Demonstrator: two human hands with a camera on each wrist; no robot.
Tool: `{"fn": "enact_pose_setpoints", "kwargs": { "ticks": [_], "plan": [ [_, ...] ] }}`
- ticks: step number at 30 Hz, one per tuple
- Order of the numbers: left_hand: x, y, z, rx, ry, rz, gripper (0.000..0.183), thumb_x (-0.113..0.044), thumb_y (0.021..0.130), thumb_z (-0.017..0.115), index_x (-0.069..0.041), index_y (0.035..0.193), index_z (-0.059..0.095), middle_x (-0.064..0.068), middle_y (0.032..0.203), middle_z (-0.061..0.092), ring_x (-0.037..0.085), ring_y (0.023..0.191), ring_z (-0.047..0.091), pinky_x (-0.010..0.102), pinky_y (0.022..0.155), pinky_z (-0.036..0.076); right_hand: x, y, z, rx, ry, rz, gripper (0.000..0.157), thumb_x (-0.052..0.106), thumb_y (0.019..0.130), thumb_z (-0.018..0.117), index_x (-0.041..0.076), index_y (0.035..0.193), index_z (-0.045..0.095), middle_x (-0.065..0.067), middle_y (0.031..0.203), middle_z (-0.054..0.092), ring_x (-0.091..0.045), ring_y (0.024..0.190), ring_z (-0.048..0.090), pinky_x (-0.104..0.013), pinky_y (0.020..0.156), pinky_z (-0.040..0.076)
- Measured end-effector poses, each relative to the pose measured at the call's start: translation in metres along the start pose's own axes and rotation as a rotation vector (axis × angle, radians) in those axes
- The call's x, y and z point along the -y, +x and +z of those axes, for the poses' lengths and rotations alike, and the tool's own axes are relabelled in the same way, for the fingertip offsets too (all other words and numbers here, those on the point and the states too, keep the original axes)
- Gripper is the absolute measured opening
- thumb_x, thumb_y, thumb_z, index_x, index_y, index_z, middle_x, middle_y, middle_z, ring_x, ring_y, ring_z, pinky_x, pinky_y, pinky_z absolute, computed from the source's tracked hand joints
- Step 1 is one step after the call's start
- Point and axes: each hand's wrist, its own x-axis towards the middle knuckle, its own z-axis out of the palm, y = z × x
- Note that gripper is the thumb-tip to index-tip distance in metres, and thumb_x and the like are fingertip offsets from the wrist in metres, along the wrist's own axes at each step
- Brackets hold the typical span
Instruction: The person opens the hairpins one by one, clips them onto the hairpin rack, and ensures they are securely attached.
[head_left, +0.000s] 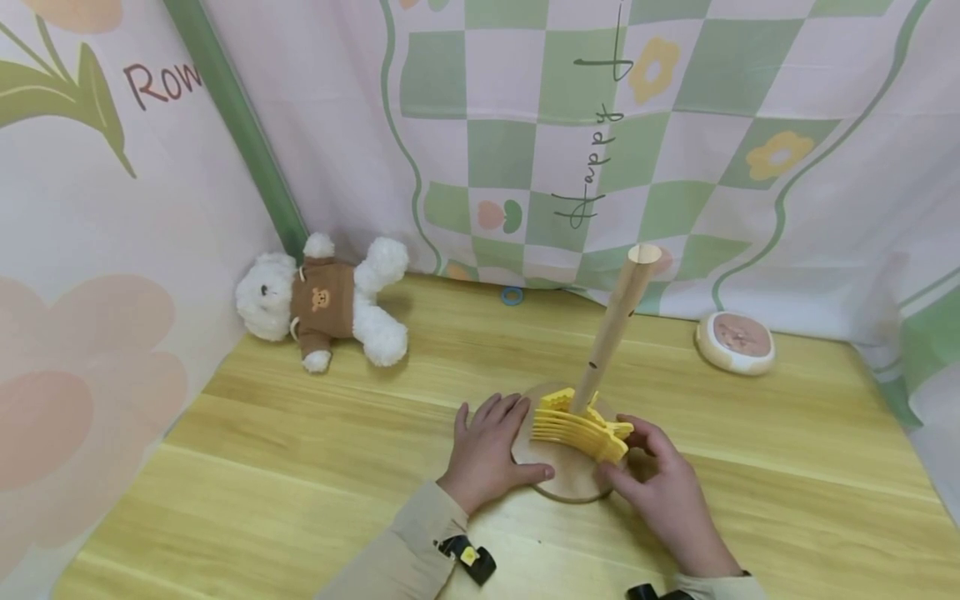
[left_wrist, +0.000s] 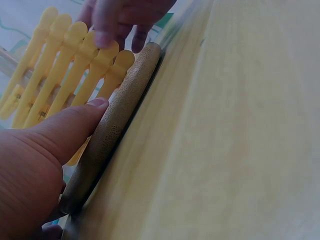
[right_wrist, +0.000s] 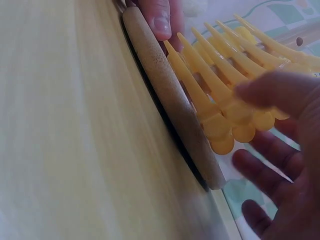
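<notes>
A round wooden base [head_left: 573, 483] lies on the table with a pale wooden rod [head_left: 613, 329] rising from it, tilted in the head view. Around the foot of the rod sits a stack of curved yellow plastic pieces [head_left: 573, 431], round-knobbed at one end and tapering at the other. My left hand [head_left: 491, 454] rests on the base's left side, fingers spread and thumb [left_wrist: 82, 117] along the rim. At the knobbed ends, my right hand [head_left: 667, 492] has its thumb and fingers [right_wrist: 270, 170] spread apart around the stack; whether it touches is unclear.
A white plush toy [head_left: 375, 329] in a brown shirt [head_left: 322, 304] lies at the back left. Near the curtain [head_left: 502, 158] are a small blue ring [head_left: 512, 296] and, further right, a rounded white-and-pink object [head_left: 737, 342]. The wooden table [head_left: 300, 467] extends around the base.
</notes>
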Motion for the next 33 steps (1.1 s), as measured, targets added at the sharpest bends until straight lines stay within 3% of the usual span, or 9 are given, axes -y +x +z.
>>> {"fn": "enact_pose_setpoints", "kwargs": {
  "ticks": [5,12,17,26,33],
  "plan": [
    [-0.0001,-0.0006,-0.0010,0.002,0.005,-0.003,0.101,-0.073,0.077,0.069,-0.016,0.155,0.040,0.003,0.158,0.040,0.029,0.146,0.033,0.068,0.115,0.016,0.0020,-0.0004,0.0009,-0.076,0.061,-0.029,0.056,0.005,0.078,0.085,0.002,0.129,0.062,-0.003,0.107,0.068,-0.001,0.103,0.055,-0.015,0.095,0.036],
    [-0.0001,0.0008,-0.0015,0.000,0.008,-0.003,0.101,-0.074,0.077,0.069,-0.016,0.155,0.040,0.003,0.158,0.040,0.029,0.146,0.033,0.068,0.115,0.016,0.0037,0.0004,0.0003,-0.121,0.096,-0.040,0.050,0.000,0.077,0.085,0.001,0.122,0.065,0.009,0.105,0.068,0.001,0.102,0.058,-0.011,0.095,0.036],
    [0.0003,0.0024,-0.0005,0.008,0.004,-0.002,0.100,-0.074,0.078,0.068,-0.016,0.155,0.039,0.003,0.158,0.040,0.029,0.147,0.032,0.068,0.115,0.015,0.0043,0.0007,0.0002,-0.132,0.132,-0.050,0.047,-0.002,0.076,0.084,0.004,0.119,0.067,0.008,0.107,0.069,0.002,0.103,0.058,-0.012,0.098,0.036],
    [0.0011,0.0035,-0.0010,0.005,-0.002,-0.003,0.101,-0.074,0.078,0.068,-0.017,0.155,0.039,0.002,0.158,0.040,0.029,0.147,0.031,0.069,0.114,0.015,0.0037,0.0023,0.0040,-0.184,0.210,-0.143,0.043,-0.012,0.074,0.081,0.003,0.113,0.070,0.006,0.108,0.069,-0.002,0.102,0.060,-0.014,0.098,0.038],
    [0.0011,0.0026,-0.0021,0.007,0.002,-0.005,0.101,-0.074,0.078,0.068,-0.016,0.155,0.039,0.003,0.158,0.040,0.029,0.147,0.032,0.069,0.114,0.016,0.0044,0.0030,0.0058,-0.183,0.220,-0.148,0.040,-0.012,0.075,0.079,0.001,0.112,0.069,0.005,0.107,0.069,-0.003,0.101,0.059,-0.015,0.096,0.038]
  ]
}}
